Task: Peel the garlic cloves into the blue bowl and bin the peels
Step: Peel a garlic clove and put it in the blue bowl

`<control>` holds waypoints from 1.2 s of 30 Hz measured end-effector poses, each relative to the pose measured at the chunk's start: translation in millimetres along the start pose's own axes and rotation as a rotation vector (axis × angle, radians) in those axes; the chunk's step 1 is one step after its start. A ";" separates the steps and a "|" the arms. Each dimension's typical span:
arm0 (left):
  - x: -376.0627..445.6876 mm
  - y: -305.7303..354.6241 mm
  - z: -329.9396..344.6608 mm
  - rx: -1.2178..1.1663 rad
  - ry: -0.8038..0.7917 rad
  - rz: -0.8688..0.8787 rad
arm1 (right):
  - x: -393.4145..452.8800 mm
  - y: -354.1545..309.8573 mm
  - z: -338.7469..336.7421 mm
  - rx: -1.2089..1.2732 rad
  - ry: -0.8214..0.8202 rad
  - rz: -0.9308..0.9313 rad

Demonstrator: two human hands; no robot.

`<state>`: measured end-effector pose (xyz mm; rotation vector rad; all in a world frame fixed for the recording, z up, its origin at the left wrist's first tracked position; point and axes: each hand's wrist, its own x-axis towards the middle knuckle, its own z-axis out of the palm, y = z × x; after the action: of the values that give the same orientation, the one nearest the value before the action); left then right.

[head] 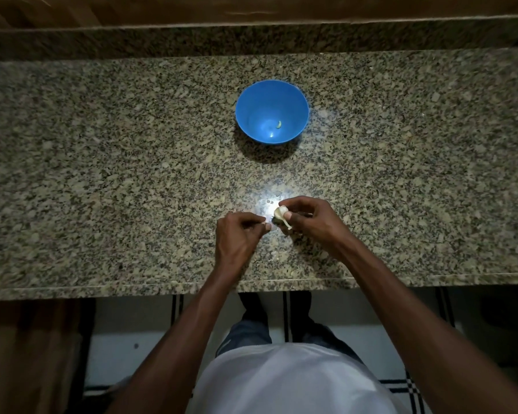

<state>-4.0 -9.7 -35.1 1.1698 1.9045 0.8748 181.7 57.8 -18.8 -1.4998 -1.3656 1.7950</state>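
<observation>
- Speckled granite counter (pixel 102 174) spans the view.
- Blue bowl (pixel 253 109) stands mid-counter, holding one peeled clove (pixel 278 124).
- Right hand (pixel 308 222) pinches a garlic clove (pixel 281 212) near the counter's front edge.
- Left hand (pixel 237 234), fingers curled, pinches a peel scrap (pixel 266 226).

Speckled granite counter (pixel 102 174) — blue bowl (pixel 251 97) near its middle

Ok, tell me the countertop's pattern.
The countertop is speckled granite, beige flecked with black and grey; the head view shows it.
</observation>
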 end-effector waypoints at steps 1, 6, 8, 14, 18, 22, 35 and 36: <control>-3.1 0.7 0.1 0.006 0.000 -0.023 | 0.4 0.4 -1.6 0.008 -0.014 0.000; -9.1 8.5 4.0 0.059 -0.018 -0.008 | 4.4 1.2 -7.7 0.091 -0.077 0.023; -10.2 12.8 4.8 0.078 0.005 -0.029 | 4.6 1.4 -8.1 0.108 -0.093 0.027; -9.7 18.9 6.4 -0.071 0.116 -0.141 | 7.1 3.1 -12.2 0.139 -0.118 0.038; -10.7 22.3 12.1 -0.290 0.024 -0.131 | 6.1 1.6 -11.1 0.169 -0.135 0.049; -10.8 23.1 22.4 -0.452 0.065 -0.256 | 3.7 1.0 -7.8 0.187 -0.128 0.030; -1.3 26.7 33.4 -0.822 -0.023 -0.538 | 17.5 13.9 2.2 0.042 -0.014 -0.141; -0.2 26.5 33.8 -0.817 -0.018 -0.537 | 17.4 13.9 3.4 0.047 -0.007 -0.143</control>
<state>36.0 5.4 -30.1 0.1648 1.4735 1.1461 176.5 64.7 -39.6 -1.3381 -1.3875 1.7324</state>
